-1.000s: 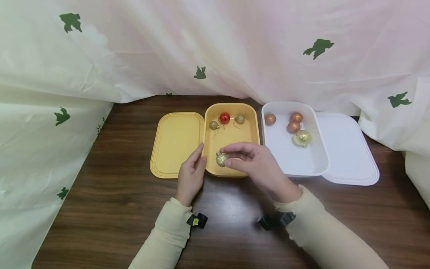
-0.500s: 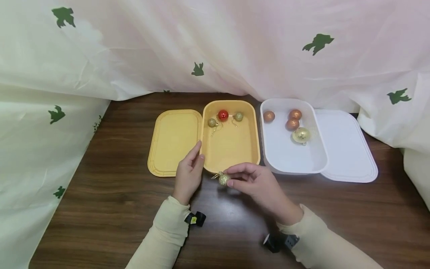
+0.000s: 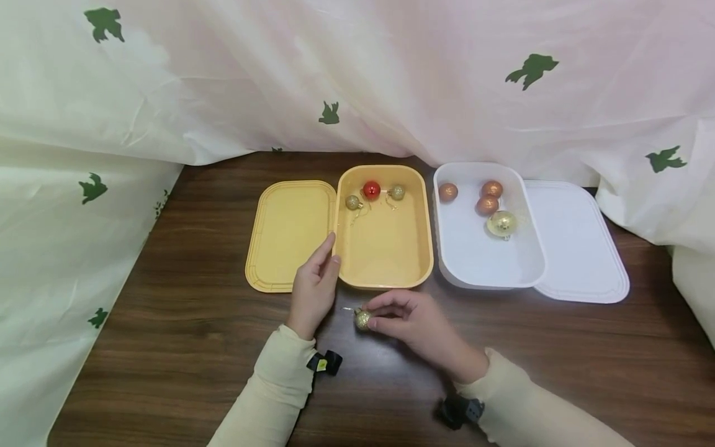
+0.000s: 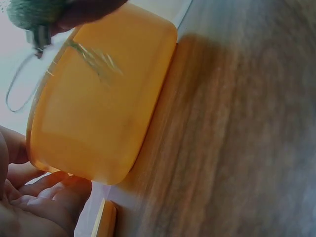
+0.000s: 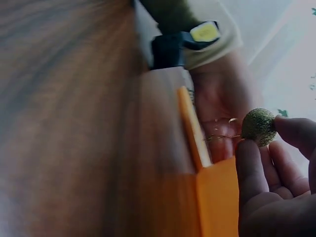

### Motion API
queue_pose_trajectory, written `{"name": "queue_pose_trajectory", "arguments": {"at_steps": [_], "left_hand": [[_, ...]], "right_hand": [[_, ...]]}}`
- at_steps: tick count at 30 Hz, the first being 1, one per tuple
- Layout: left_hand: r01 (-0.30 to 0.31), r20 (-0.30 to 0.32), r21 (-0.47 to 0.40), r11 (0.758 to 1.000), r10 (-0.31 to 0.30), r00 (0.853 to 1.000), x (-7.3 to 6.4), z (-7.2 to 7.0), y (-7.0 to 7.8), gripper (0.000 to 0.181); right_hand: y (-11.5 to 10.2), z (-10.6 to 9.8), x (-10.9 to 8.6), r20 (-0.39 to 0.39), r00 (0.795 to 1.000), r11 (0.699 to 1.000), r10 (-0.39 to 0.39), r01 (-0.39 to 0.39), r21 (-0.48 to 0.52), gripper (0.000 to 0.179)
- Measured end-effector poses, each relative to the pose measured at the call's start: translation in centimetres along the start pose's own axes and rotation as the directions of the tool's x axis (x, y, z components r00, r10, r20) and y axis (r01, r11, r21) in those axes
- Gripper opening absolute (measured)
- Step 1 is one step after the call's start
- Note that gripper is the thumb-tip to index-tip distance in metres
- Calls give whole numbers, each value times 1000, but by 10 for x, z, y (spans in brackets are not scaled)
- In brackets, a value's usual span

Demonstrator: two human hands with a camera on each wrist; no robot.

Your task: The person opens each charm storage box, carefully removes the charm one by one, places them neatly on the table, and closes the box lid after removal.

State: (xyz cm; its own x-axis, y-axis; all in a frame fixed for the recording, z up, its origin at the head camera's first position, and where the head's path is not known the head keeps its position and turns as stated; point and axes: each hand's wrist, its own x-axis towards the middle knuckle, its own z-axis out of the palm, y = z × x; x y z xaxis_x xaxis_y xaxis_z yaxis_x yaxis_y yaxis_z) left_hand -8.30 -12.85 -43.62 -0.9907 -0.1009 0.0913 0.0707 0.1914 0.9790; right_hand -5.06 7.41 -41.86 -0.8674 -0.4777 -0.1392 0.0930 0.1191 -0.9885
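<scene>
Between the thumb and fingers of my right hand (image 3: 416, 326) is a small gold glitter bauble (image 3: 362, 320), held above the table just in front of the yellow box (image 3: 385, 257). A thin gold hanging loop (image 5: 223, 136) trails from the bauble's cap. My left hand (image 3: 314, 292) rests against the left side of the yellow box near its front corner, its fingers fairly straight. Inside that box, toward the back, lie a red bauble (image 3: 371, 190) and two gold glitter baubles, one left (image 3: 353, 202) and one right (image 3: 397, 192).
A yellow lid (image 3: 290, 236) lies left of the yellow box. To the right stands a white box (image 3: 486, 261) holding three copper-coloured balls (image 3: 487, 205) and a shiny gold bauble (image 3: 502, 224). Beyond it lies a white lid (image 3: 581, 248). A bird-patterned curtain (image 3: 380, 74) hangs behind.
My right hand has drawn the gold glitter bauble from over the yellow box toward me, past its front edge. My left hand stays at the box's side.
</scene>
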Motion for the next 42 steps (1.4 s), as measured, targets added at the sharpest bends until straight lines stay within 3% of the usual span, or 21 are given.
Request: {"name": "queue_pose_trajectory", "arguments": {"at_steps": [5, 11, 26, 42], "left_hand": [[-8, -1, -2, 1000, 8, 1000, 0, 0, 0, 43], [-16, 0, 0, 1000, 16, 1000, 0, -1, -1, 43], [-10, 8, -1, 1000, 10, 1000, 2, -1, -1, 43], [6, 8, -3, 1000, -6, 1000, 2, -1, -2, 43]], "right_hand": [[13, 6, 2, 33, 999, 1000, -1, 2, -15, 24], [22, 12, 8, -16, 1000, 1000, 24, -24, -15, 22], [29, 21, 8, -91, 993, 997, -69, 65, -47, 23], [29, 24, 6, -112, 989, 989, -93, 79, -124, 22]]}}
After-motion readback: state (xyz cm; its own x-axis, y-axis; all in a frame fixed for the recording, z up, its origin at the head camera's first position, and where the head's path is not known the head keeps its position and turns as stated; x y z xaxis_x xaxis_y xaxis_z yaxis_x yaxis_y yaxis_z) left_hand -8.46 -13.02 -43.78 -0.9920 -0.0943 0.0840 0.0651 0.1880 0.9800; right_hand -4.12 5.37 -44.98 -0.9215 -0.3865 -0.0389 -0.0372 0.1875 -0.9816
